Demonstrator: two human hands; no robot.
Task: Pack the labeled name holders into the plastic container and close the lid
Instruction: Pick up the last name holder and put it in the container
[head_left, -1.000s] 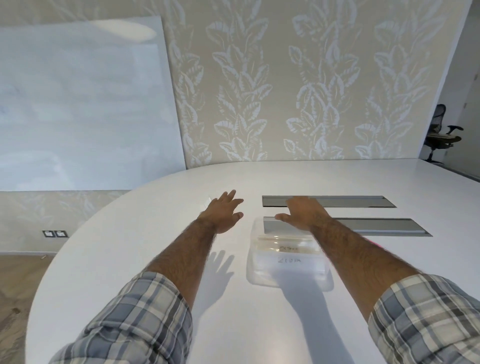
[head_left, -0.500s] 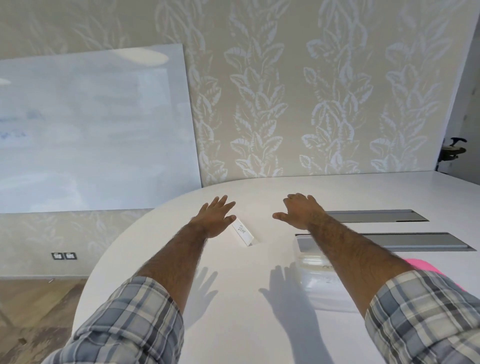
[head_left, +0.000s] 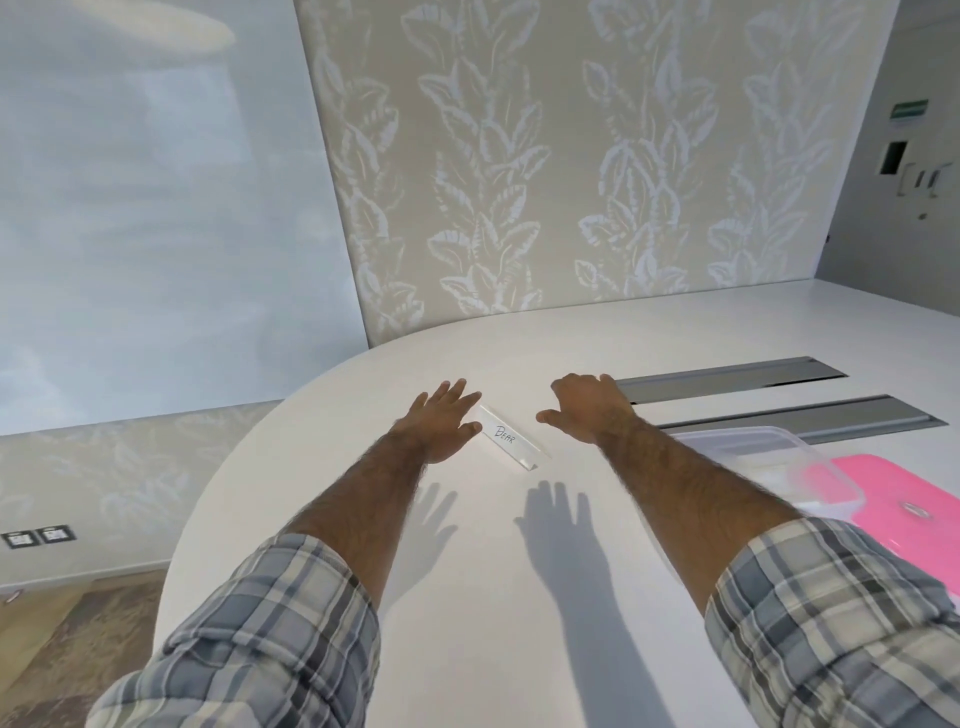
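A clear name holder (head_left: 510, 439) with a label reading "BEAR" lies on the white table (head_left: 467, 571) between my two hands. My left hand (head_left: 441, 423) hovers just left of it, fingers spread, thumb close to its near-left end. My right hand (head_left: 589, 410) floats to its right, fingers apart, holding nothing. The clear plastic container (head_left: 769, 457) sits at the right, partly behind my right forearm. Its pink lid (head_left: 898, 504) lies beside it at the right edge of the view.
Two grey metal cable slots (head_left: 727, 382) run across the table behind the container. The table's rounded edge curves off to the left, with floor below. A whiteboard (head_left: 156, 208) leans against the patterned wall.
The view has swung left, so the container now sits far right and the pink lid shows. Both hands have moved from the container to either side of the name holder.
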